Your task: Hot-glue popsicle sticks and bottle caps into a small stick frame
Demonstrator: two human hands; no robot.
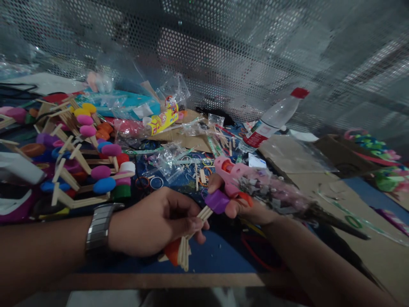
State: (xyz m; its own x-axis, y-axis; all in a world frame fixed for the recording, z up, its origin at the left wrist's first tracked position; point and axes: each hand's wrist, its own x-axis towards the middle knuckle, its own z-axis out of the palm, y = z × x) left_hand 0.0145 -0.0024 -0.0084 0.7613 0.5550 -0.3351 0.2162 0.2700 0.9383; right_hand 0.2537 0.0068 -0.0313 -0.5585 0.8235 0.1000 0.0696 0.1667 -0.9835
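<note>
Sticks (183, 252) are pinched by the left hand (156, 224), the purple piece (217, 201) by the right hand (255, 212); probably light, stiff and breakable, the sticks are best held gently mid-length.

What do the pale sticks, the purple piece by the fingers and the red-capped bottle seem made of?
Pale sticks: probably wood, matte, judging by their plain tan colour. Purple piece: perhaps smooth plastic, given its even colour; foam remains possible. Bottle: likely glossy plastic, with see-through walls.

Left fingers (183, 205) and right fingers (232, 209) close together, bent inward
</note>
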